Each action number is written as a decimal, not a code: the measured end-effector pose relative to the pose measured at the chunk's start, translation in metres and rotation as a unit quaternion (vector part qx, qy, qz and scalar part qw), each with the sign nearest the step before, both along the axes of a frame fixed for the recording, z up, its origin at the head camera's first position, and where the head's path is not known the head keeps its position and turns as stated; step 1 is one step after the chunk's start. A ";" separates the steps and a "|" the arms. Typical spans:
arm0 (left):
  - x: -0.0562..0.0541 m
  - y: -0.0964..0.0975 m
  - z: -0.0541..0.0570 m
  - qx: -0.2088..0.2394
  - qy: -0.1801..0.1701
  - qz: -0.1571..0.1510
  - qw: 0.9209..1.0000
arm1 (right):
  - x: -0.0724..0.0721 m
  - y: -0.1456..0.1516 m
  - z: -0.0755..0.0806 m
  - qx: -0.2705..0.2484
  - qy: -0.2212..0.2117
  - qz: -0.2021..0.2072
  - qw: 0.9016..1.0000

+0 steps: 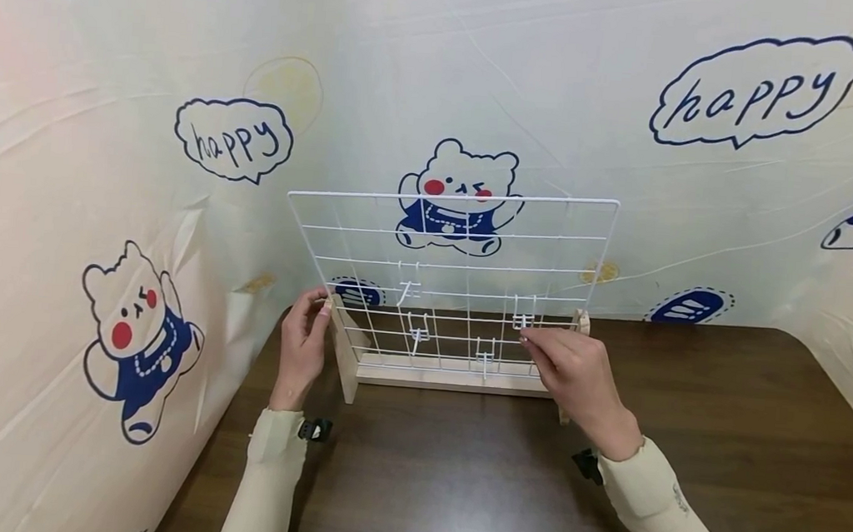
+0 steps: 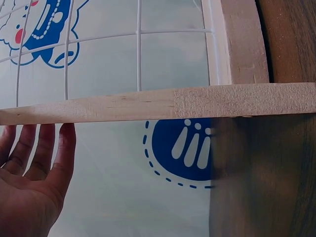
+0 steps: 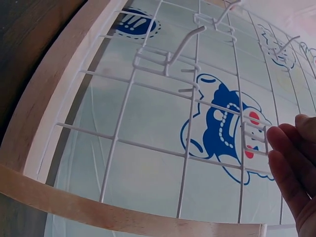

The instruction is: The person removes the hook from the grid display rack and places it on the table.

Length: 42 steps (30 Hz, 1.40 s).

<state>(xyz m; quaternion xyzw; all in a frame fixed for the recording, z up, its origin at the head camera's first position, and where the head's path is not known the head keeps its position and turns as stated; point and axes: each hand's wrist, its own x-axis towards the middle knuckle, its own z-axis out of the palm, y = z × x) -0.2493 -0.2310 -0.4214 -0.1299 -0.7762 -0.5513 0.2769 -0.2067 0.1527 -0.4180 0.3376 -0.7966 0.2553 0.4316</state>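
Note:
A white wire grid leans in a pale wooden stand on the table. My right hand pinches a white wire hook on the grid's right side; its prong is hidden by the fingers. In the right wrist view, this hook's squarish back shows beside the fingertips. Three other hooks hang on the grid: one upper left, one below it, one low near the middle. My left hand touches the left wooden upright with extended fingers; its thumb is out of the left wrist view.
The dark brown table extends in front of the stand and to its right. Behind and at the left hangs a pale curtain printed with cartoon bears and "happy" bubbles. Black bands sit at both wrists.

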 end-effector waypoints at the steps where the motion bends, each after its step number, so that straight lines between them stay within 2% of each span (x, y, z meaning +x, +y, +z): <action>1: 0.000 0.000 0.000 0.001 0.000 0.000 1.000 | 0.000 0.000 0.000 0.000 0.001 0.000 1.000; 14: 0.001 0.001 0.001 0.003 -0.002 0.001 1.000 | 0.002 -0.001 0.007 0.000 0.015 -0.006 1.000; 22: -0.001 0.000 0.000 0.008 -0.010 -0.004 1.000 | 0.001 0.000 0.010 -0.021 0.018 -0.006 1.000; 34: 0.003 -0.002 -0.001 0.006 -0.010 -0.006 1.000 | 0.005 0.000 0.010 -0.043 0.029 0.007 0.999; 42: 0.002 -0.002 0.001 0.007 -0.010 -0.008 1.000 | 0.008 -0.001 0.015 -0.045 0.034 0.011 0.998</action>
